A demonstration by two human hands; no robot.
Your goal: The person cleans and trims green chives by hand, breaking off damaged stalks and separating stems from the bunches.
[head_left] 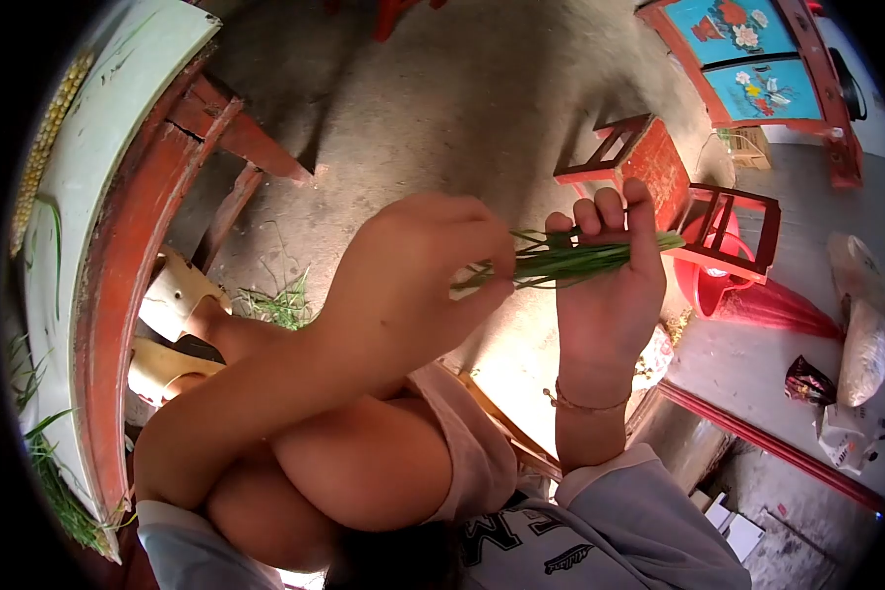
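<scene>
1. Pinching grass (pixel 575 262), at 3 o'clock, with fingers of left hand (pixel 423 251); grasping its other end in curled fingers of right hand (pixel 610 300).
2. Best kept snug, parallel, uncrushed.
3. Beyond, toward 9 o'clock, see bench (pixel 133 108).
4. Farther, toward 2 o'clock, see stool (pixel 656 167).

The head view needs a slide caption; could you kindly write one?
Left hand and right hand hold a bunch of long green leaves, a red stool beyond.

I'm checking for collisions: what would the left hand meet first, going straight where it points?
Past the long, thin green grass blades at the left hand, probably the bare right hand, though depth is unclear.
</scene>
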